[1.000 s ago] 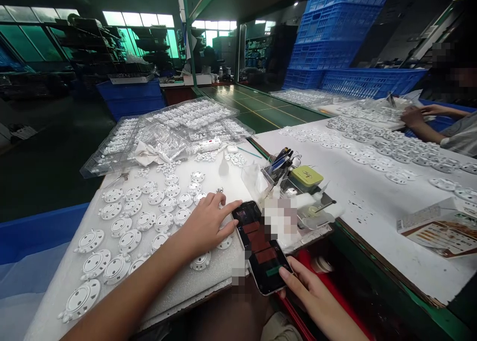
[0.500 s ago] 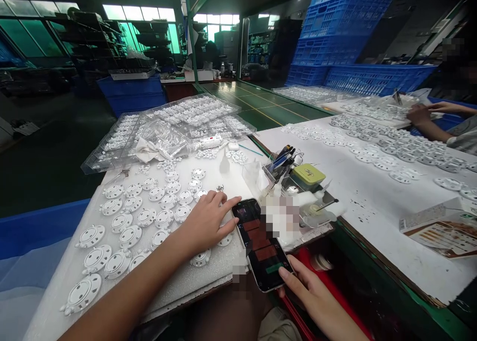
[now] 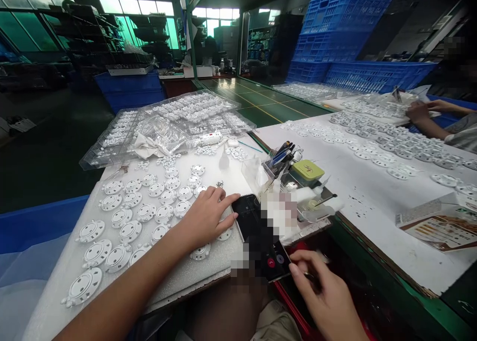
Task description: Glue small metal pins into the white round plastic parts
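A smartphone (image 3: pixel 249 222) lies tilted at the table's front edge, its lower end out past it. Its dark screen shows a red round button near the bottom. My left hand (image 3: pixel 208 212) grips the phone's upper left side, forefinger at the top corner and thumb lower down. At the lower right edge, my right hand (image 3: pixel 328 291) pinches the phone between thumb and fingers. To the left, many round white parts (image 3: pixel 130 231) with dark holes lie in rows on a white foam sheet (image 3: pixel 219 266). Part of the phone is masked by blurred squares.
Right of the phone stands a tool holder with pliers (image 3: pixel 283 152) and a green-yellow box (image 3: pixel 307 171). Clear trays (image 3: pixel 194 107) of small parts lie behind. Blue crates (image 3: pixel 335 33) are stacked at the back right. Another person's hand (image 3: pixel 419 111) works at the far right.
The phone's screen has switched from reddish panels to a dark view with a red button. My right hand has moved slightly right, its thumb going from the screen to the phone's edge.
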Available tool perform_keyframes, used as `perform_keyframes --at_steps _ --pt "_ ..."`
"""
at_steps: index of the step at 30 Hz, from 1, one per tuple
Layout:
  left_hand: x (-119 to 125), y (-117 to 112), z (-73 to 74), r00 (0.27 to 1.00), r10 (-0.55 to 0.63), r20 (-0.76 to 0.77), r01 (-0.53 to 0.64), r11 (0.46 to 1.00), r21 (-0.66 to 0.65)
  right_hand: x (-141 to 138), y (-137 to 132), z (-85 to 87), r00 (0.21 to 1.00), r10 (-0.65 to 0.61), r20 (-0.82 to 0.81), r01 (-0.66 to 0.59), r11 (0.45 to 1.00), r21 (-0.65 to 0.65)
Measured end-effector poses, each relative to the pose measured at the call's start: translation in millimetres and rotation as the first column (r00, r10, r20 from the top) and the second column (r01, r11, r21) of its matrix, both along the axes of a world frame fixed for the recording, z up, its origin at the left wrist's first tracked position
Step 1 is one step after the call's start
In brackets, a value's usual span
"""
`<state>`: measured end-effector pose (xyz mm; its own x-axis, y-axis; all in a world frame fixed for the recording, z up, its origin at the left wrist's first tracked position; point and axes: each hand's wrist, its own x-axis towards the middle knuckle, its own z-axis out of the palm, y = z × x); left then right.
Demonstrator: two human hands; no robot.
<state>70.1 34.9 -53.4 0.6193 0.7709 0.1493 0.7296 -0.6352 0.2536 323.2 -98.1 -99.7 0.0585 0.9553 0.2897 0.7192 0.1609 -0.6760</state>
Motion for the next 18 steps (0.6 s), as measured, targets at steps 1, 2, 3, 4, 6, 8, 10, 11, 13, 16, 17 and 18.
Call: perform_keyframes --at_steps 1,2,3,4,6,8,10,11,13,16,17,18 --pt "0.0 0.0 -0.5 1.000 0.001 -0.002 -0.001 1.000 0.000 0.0 -2.3 0.8 0.997 -0.022 0.073 0.010 0.988 0.153" --pt "0.1 -0.1 -1.1 1.000 0.001 -0.004 -0.001 1.000 0.001 -0.4 -4.4 2.1 0.990 -0.010 0.138 -0.028 0.963 0.270" --pt "0.0 -0.2 -1.6 1.000 0.001 -0.006 -0.001 1.000 0.002 -1.2 -6.4 4.1 0.980 0.039 0.197 -0.104 0.937 0.334" --pt "0.0 -0.5 -2.0 1.000 0.002 -0.008 -0.002 1.000 0.005 -2.5 -8.0 6.4 0.963 0.114 0.245 -0.199 0.914 0.354" --pt "-0.2 -0.9 -2.4 1.000 0.004 -0.010 -0.004 1.000 0.013 -6.5 -10.0 12.1 0.917 0.254 0.307 -0.345 0.891 0.295" --pt "-0.4 -1.1 -2.4 1.000 0.005 -0.011 -0.005 1.000 0.022 -11.8 -10.5 18.1 0.887 0.316 0.338 -0.397 0.894 0.206" --pt "-0.8 -1.2 -2.4 1.000 0.003 -0.009 -0.003 1.000 0.031 -17.3 -9.7 24.0 0.873 0.338 0.351 -0.402 0.906 0.129" --pt "-0.9 -1.3 -2.5 1.000 0.001 -0.007 -0.001 0.999 0.036 -19.7 -8.9 26.8 0.868 0.351 0.351 -0.406 0.909 0.095" --pt "-1.0 -1.6 -3.0 1.000 -0.002 0.003 0.002 0.999 0.050 -23.1 -7.3 31.9 0.853 0.379 0.358 -0.409 0.913 0.006" --pt "-0.9 -1.6 -4.7 0.999 -0.009 0.034 0.007 0.997 0.077 -22.7 -6.3 37.3 0.833 0.404 0.379 -0.399 0.912 -0.094" --pt "-1.1 -1.4 -5.2 0.999 -0.013 0.049 0.009 0.996 0.088 -21.2 -6.5 38.4 0.836 0.394 0.382 -0.396 0.915 -0.078" --pt "-1.6 -1.0 -5.3 0.997 -0.019 0.069 0.012 0.995 0.103 -19.1 -6.9 39.2 0.844 0.379 0.381 -0.393 0.918 -0.042"
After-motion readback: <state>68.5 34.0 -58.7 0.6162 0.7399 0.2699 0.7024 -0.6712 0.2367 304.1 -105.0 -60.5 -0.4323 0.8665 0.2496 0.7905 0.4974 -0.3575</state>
